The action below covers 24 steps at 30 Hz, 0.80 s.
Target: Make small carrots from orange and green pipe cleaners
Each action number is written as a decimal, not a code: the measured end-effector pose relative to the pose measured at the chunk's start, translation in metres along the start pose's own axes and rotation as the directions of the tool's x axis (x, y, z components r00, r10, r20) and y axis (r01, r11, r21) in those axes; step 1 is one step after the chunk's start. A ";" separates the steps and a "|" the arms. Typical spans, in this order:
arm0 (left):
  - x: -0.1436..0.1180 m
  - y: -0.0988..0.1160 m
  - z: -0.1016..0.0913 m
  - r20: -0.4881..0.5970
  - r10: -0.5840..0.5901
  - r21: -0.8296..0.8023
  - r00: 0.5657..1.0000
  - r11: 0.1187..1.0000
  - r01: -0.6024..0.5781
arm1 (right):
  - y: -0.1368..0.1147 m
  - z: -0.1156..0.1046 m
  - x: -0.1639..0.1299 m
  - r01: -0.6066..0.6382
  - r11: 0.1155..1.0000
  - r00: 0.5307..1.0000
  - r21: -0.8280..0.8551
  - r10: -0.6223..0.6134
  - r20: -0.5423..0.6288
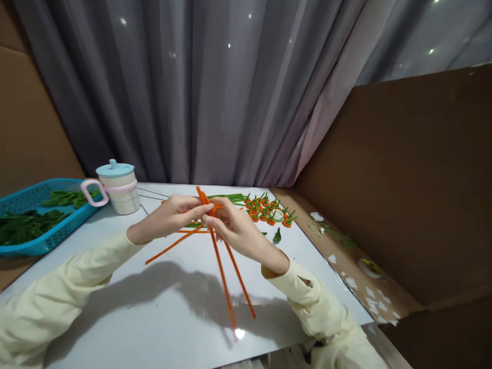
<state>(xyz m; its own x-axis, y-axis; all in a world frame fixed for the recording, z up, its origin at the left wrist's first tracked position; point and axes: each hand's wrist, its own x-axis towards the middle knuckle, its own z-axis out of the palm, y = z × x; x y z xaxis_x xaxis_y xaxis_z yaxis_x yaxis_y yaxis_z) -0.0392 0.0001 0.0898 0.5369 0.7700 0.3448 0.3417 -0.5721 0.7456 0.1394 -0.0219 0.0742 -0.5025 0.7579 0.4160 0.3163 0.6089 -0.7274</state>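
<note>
Above the white table, my two hands meet around a few orange pipe cleaners [217, 256], whose long ends fan out downward and to the left. My left hand [182, 212] is closed, pinching them near their crossing. My right hand [236, 225] grips the same crossing from the other side, thumb and fingers pressed together. The short upper ends stick up between the fingertips. Behind my hands lie green pipe cleaners [230, 198], with more orange ones partly hidden. To their right sit several small orange pieces with green stems [264, 209].
A lidded cup [122, 189] with a pink handle stands at the back left, beside a blue basket [67, 233] of green leaf pieces. One green leaf piece [277, 236] lies on the white table [161, 318]. Tape [369, 267] and paper scraps [371, 293] lie along the right ledge.
</note>
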 end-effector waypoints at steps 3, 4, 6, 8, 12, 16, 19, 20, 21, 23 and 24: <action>0.013 0.028 -0.019 0.005 0.091 0.131 0.996 0.987 -0.091 | -0.011 -0.014 0.012 0.024 0.947 1.000 0.321 -0.020 -0.016; 0.016 0.036 -0.026 0.003 0.102 0.194 0.995 0.976 -0.101 | -0.013 -0.019 0.014 0.031 0.923 0.999 0.384 -0.024 -0.021; 0.020 0.045 -0.038 0.002 0.119 0.282 0.993 0.952 -0.114 | -0.014 -0.029 0.014 0.035 0.901 0.999 0.432 -0.020 -0.038; 0.019 0.044 -0.046 0.065 0.109 0.346 0.992 0.930 -0.125 | -0.007 -0.037 0.008 -0.006 0.913 0.998 0.408 0.030 -0.053; 0.004 0.014 -0.033 0.230 -0.008 0.333 0.973 0.940 -0.071 | 0.028 -0.033 -0.017 -0.271 0.816 0.962 0.510 0.244 0.121; -0.025 -0.029 0.019 0.419 -0.223 -0.017 0.880 0.967 0.253 | 0.067 0.000 -0.043 -0.462 0.556 0.887 0.691 0.276 0.371; -0.040 -0.053 0.059 0.456 -0.325 -0.259 0.829 0.842 0.472 | 0.087 0.027 -0.053 -0.487 0.452 0.872 0.747 0.296 0.389; -0.042 -0.060 0.069 0.469 -0.341 -0.331 0.815 0.787 0.520 | 0.092 0.033 -0.054 -0.489 0.430 0.870 0.759 0.303 0.389; -0.044 -0.066 0.078 0.472 -0.354 -0.406 0.808 0.726 0.555 | 0.096 0.039 -0.055 -0.489 0.412 0.869 0.768 0.309 0.387; -0.043 -0.076 0.090 0.487 -0.401 -0.518 0.776 0.582 0.627 | 0.102 0.046 -0.055 -0.492 0.390 0.865 0.779 0.319 0.387; -0.043 -0.081 0.094 0.499 -0.411 -0.556 0.763 0.524 0.646 | 0.104 0.048 -0.055 -0.493 0.383 0.863 0.781 0.324 0.386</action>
<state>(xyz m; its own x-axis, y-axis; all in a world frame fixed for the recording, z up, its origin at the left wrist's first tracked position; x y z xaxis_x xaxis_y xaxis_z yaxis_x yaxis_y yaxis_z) -0.0170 -0.0132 -0.0392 0.6540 0.6815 -0.3283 0.0971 0.3548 0.9299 0.1612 -0.0117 -0.0505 -0.6421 0.7616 -0.0876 -0.2591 -0.3231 -0.9102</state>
